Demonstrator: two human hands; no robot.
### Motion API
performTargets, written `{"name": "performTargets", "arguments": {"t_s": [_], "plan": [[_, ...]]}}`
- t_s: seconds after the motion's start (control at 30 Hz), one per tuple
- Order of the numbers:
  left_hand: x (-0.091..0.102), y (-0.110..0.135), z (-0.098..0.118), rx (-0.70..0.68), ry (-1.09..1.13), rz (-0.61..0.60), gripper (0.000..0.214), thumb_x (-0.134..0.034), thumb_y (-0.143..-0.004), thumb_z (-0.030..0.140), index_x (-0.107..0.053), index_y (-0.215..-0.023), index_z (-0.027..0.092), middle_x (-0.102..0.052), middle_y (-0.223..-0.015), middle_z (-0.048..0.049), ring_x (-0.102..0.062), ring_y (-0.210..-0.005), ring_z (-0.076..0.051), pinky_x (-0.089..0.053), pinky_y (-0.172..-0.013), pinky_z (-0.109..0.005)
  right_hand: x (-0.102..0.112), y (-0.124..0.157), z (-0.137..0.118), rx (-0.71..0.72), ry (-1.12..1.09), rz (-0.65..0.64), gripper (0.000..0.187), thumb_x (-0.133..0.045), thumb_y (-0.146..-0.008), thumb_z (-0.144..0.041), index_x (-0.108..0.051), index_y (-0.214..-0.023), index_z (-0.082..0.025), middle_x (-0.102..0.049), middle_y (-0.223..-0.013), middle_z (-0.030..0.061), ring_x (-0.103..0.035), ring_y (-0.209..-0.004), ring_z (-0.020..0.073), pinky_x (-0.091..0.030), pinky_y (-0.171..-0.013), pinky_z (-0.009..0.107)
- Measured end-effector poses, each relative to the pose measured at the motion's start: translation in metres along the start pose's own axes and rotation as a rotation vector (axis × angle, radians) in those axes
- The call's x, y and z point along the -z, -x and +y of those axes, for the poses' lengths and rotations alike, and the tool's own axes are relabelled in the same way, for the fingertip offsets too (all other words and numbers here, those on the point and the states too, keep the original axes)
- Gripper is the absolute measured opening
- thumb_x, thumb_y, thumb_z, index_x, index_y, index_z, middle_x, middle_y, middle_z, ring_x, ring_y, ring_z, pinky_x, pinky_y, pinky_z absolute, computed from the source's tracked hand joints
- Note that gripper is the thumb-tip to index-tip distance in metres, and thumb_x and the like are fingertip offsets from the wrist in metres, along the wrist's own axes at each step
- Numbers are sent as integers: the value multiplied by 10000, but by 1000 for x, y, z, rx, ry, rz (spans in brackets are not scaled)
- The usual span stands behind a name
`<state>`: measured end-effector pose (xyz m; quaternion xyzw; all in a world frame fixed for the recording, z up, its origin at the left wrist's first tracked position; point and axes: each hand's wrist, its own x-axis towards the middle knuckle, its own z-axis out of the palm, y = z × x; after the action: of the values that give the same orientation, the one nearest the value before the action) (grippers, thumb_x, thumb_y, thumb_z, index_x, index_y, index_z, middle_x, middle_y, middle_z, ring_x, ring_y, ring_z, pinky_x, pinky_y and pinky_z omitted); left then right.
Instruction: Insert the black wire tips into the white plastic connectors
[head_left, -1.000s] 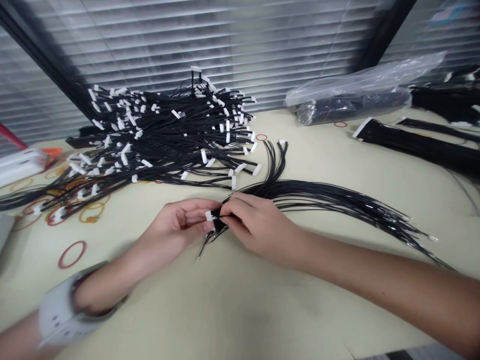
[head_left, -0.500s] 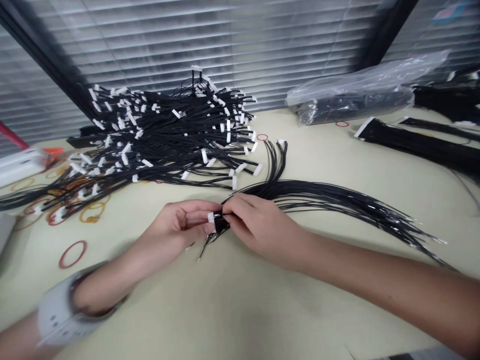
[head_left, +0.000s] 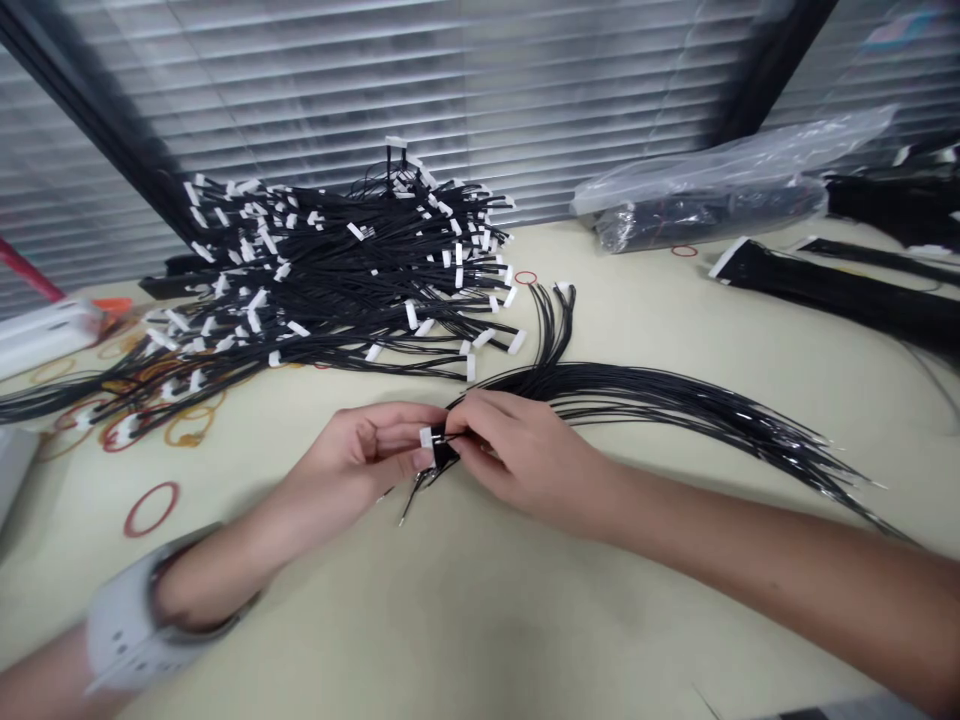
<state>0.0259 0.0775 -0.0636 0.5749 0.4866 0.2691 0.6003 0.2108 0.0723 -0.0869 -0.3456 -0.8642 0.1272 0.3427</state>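
Note:
My left hand [head_left: 360,450] and my right hand [head_left: 525,462] meet over the pale tabletop, with their fingertips almost touching. Between them, my left fingers pinch a small white plastic connector [head_left: 426,437]. My right fingers grip the black wires [head_left: 444,453] just behind it. Those wires belong to a loose fan of thin black wires [head_left: 675,405] that spreads to the right, with bare metal ends. A few short wire tips [head_left: 409,508] stick out below the hands. Part of the connector is hidden by my fingers.
A large heap of black wires with white connectors [head_left: 337,280] lies ahead. Rubber bands [head_left: 151,509] are scattered at the left. A plastic bag of wires [head_left: 705,200] and black wire bundles [head_left: 840,300] lie at the right, before window blinds [head_left: 450,80]. A grey strap [head_left: 127,625] circles my left wrist.
Both hands and the white connector have shifted slightly right. My right fingers have closed in nearer the connector. The heap and the wire fan have not visibly changed, apart from a small shift of the view.

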Motion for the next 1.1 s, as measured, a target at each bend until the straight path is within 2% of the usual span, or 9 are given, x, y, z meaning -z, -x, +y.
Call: {"name": "performTargets", "arguments": {"t_s": [0.3,0.67,1.1], "plan": [[1,-1,-1,18,28,-1,254,-671,-717,171,-661,-971,172,-728,-857,-25,-649,-745,-114,-487,-661,-166,-3,0,-1,77,72,51,161,-406,-850,-129,-539,-763,-101,-542,-713,38,-464,-647,96,-370,-573,212],[2,-3,-2,15,83,30,244,-682,-714,165,-658,-956,188,-728,-881,-16,-653,-769,-109,-489,-688,-166,2,0,1,-77,-88,7,51,-446,-812,-135,-483,-784,-155,-553,-716,5,-470,-593,81,-354,-535,199],[4,-3,-3,38,97,26,278,-700,-702,181,-653,-976,175,-721,-882,-22,-642,-763,-99,-480,-687,-154,1,0,0,-86,-108,-7,58,-455,-815,-139,-505,-785,-142,-561,-720,8,-489,-610,79,-358,-550,199]]}}
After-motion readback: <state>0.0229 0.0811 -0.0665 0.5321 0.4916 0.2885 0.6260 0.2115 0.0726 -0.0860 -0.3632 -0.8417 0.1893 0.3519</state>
